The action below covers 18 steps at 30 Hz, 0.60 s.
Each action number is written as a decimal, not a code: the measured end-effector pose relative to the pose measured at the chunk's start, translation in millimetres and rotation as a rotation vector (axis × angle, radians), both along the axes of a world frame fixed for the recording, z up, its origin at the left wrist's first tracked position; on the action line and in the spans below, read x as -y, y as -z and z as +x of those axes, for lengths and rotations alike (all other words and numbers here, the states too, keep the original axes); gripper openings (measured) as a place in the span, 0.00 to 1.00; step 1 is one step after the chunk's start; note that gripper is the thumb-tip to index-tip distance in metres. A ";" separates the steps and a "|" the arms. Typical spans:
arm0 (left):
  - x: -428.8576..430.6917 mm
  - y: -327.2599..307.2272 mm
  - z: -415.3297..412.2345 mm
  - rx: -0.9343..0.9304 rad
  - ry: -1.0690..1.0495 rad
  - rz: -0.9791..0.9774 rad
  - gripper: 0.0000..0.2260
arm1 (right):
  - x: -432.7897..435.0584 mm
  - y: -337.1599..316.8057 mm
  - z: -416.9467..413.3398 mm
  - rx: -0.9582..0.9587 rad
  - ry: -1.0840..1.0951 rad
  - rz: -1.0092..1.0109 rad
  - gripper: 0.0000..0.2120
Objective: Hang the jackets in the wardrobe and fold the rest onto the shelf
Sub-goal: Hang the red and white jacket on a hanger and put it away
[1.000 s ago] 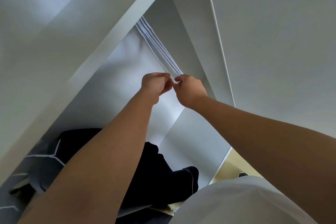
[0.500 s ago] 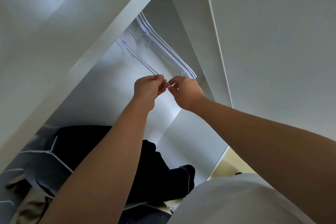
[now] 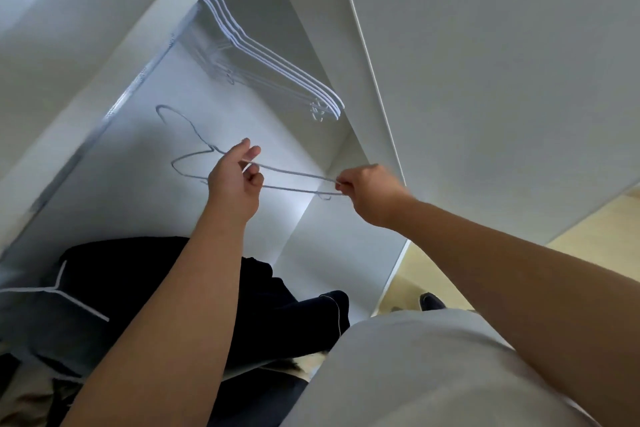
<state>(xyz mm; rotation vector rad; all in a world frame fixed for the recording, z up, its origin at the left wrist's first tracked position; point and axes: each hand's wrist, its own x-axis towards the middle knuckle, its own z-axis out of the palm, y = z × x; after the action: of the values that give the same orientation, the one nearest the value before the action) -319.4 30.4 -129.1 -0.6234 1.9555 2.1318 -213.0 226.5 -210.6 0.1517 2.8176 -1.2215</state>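
Hanger (image 3: 294, 172) now pulled clear of hanging bunch (image 3: 277, 62), left hand (image 3: 233, 184) and right hand (image 3: 372, 192) pinching its wire, spread apart

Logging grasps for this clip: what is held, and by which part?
One wire hanger, in both hands: the left hand pinches its sloped arm near the neck, the right hand pinches the shoulder end.

In the wardrobe (image 3: 145, 204), the hanger (image 3: 294, 171) is the reference. The left hand (image 3: 235, 180) holds its middle and the right hand (image 3: 370, 192) pinches its right end. Its hook points up and left toward the rail (image 3: 114, 107), apart from it. A bunch of hangers (image 3: 277, 62) hangs above it, farther along the rail. A heap of garments (image 3: 145, 281) lies below it. The door panel (image 3: 485, 80) stands to its right.
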 end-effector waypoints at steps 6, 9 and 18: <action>-6.6 24.7 45.9 0.134 0.252 0.163 0.29 | -5.8 35.0 86.8 0.269 0.131 0.088 0.10; -27.2 47.2 88.9 0.264 0.377 0.210 0.35 | 1.7 51.0 136.0 0.325 0.292 0.099 0.10; -110.7 89.8 243.8 0.508 0.765 0.123 0.06 | 7.6 63.5 290.1 0.405 0.696 0.015 0.15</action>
<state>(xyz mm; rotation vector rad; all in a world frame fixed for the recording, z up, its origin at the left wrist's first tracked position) -75.6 141.0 -218.9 -0.2757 1.4413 1.4289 77.1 218.9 -274.1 1.3016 2.4642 -1.0802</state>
